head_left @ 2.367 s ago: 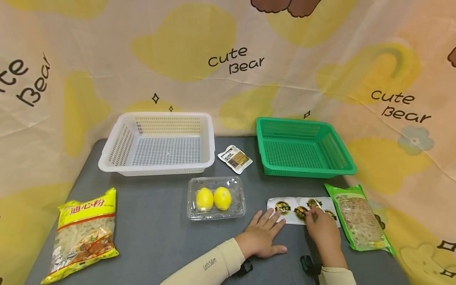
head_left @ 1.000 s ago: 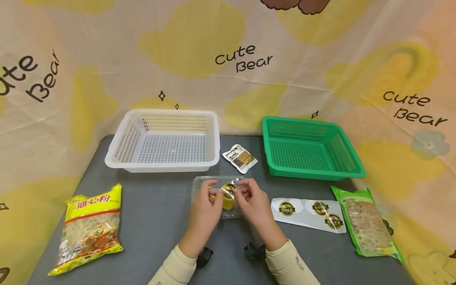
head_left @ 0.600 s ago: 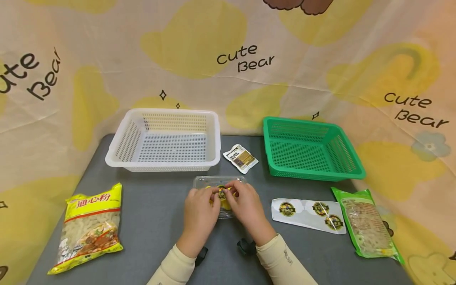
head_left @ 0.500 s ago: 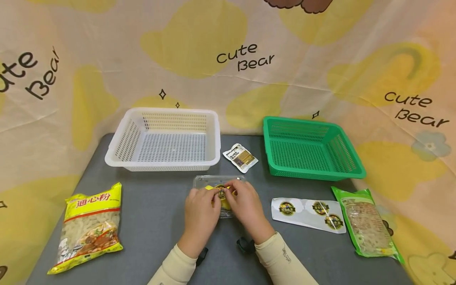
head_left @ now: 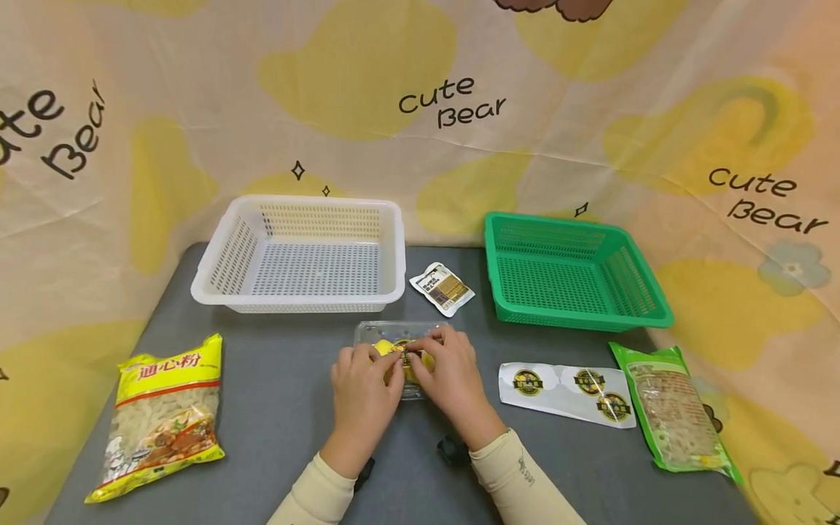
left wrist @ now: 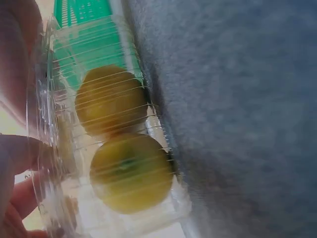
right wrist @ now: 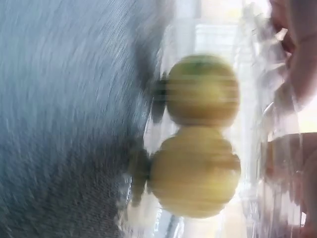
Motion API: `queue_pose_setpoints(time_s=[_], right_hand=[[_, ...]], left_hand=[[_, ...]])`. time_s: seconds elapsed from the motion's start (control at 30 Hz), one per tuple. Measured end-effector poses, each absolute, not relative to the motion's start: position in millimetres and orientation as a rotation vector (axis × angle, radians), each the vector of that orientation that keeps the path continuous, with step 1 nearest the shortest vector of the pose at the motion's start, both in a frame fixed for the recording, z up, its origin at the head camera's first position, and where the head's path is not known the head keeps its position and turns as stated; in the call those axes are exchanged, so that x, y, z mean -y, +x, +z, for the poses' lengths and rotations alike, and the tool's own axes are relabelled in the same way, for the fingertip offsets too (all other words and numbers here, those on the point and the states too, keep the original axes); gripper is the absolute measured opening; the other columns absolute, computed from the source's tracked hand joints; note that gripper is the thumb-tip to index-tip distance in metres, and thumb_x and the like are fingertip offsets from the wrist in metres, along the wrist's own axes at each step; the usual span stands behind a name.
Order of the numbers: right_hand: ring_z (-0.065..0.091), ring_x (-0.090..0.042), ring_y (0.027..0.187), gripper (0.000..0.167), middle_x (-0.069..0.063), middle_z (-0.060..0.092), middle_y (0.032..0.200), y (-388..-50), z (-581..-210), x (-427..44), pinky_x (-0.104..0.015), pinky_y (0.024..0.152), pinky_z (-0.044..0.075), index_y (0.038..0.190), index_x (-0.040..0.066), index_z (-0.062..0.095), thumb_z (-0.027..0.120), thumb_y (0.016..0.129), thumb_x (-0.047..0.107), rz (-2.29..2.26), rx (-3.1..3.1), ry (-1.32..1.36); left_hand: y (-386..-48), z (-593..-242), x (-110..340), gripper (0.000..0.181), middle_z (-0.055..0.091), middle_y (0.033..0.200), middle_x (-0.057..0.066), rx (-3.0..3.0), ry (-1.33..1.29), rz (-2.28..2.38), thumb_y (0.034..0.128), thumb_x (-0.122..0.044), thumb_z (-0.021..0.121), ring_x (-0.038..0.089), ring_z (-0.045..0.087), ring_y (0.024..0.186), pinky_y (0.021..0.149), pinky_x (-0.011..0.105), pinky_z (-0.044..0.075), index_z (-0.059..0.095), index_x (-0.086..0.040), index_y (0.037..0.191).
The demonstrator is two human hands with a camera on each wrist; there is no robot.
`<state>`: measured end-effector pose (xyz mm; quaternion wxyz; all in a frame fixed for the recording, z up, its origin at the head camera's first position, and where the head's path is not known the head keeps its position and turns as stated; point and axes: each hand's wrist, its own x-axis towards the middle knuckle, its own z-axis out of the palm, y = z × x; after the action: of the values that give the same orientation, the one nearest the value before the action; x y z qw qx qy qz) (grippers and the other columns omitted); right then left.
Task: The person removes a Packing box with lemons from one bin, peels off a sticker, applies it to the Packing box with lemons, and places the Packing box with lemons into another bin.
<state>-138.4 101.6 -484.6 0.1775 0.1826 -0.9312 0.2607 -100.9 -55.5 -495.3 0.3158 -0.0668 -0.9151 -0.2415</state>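
Observation:
A clear plastic clamshell box [head_left: 367, 332] holding two lemons [head_left: 383, 348] sits at the centre front of the grey table. On its lid is a round black-and-yellow sticker [head_left: 407, 358], mostly covered by fingers. My left hand [head_left: 364, 390] touches the sticker from the left with its fingertips. From the right, the fingertips of my right hand [head_left: 453, 383] press on it too. Both wrist views look through the box side at the lemons [left wrist: 131, 173], with fingers at the lid; the right wrist view is blurred.
A white sticker sheet [head_left: 558, 401] with several round stickers lies right, beside a green-edged food bag [head_left: 679, 415]. A yellow pasta bag [head_left: 164, 423] lies left. Behind stand a white basket [head_left: 302, 300] and a green basket [head_left: 577, 317], with a small foil pouch [head_left: 442, 289] between them.
My hands left the sheet, carrying one sticker to the box between them. It was lowered onto the lid over the lemons. In the last half second the fingers shifted slightly on it.

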Motion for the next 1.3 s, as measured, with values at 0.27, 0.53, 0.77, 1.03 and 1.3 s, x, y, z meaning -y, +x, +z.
queue_pose_setpoints(time_s=[0.27,0.53,0.77,1.03,1.3], right_hand=[[0.049,-0.035,0.138,0.036,-0.008,0.059,0.147,-130.3,-487.2,-101.7,-0.065,0.107,0.039,0.137,0.028,0.075,0.070,0.102,0.034,0.573,2.770,0.475],[0.023,-0.035,0.159,0.047,-0.005,0.039,0.169,-123.2,-489.3,-98.0,-0.071,0.119,0.020,0.155,0.030,0.058,0.051,0.110,0.041,0.436,2.917,0.412],[0.019,-0.036,0.160,0.051,-0.003,0.038,0.169,-122.5,-491.5,-98.6,-0.071,0.119,0.017,0.157,0.025,0.055,0.051,0.109,0.042,0.425,2.926,0.392],[0.017,-0.036,0.160,0.053,-0.001,0.036,0.170,-126.2,-496.1,-101.3,-0.071,0.120,0.019,0.158,0.024,0.054,0.052,0.108,0.043,0.481,2.920,0.364],[0.008,-0.036,0.162,0.062,-0.007,0.023,0.175,-130.4,-497.7,-115.2,-0.072,0.120,0.011,0.163,0.020,0.045,0.053,0.107,0.048,0.640,2.896,0.401]], left_hand=[[-88.4,-499.6,65.4,0.033,0.058,0.146,0.018,2.586,-0.196,-0.717,0.0954,-0.029,0.078,0.046,0.047,0.129,0.088,0.065,0.041,0.080,-0.017,0.127],[-71.3,-505.3,77.6,0.057,0.037,0.169,0.009,2.789,-0.192,-0.657,0.1013,-0.048,0.070,0.049,0.035,0.147,0.099,0.069,0.036,0.059,-0.028,0.154],[-67.1,-508.4,86.7,0.056,0.036,0.170,0.008,2.807,-0.171,-0.646,0.0990,-0.048,0.074,0.047,0.035,0.148,0.098,0.069,0.036,0.062,-0.030,0.151],[-68.1,-509.0,87.8,0.060,0.038,0.169,0.008,2.795,-0.161,-0.694,0.0980,-0.048,0.075,0.048,0.036,0.148,0.097,0.069,0.037,0.060,-0.029,0.153],[-71.5,-514.8,94.4,0.071,0.030,0.172,0.013,2.801,-0.118,-0.915,0.0993,-0.056,0.069,0.050,0.031,0.149,0.103,0.076,0.032,0.049,-0.026,0.161]])
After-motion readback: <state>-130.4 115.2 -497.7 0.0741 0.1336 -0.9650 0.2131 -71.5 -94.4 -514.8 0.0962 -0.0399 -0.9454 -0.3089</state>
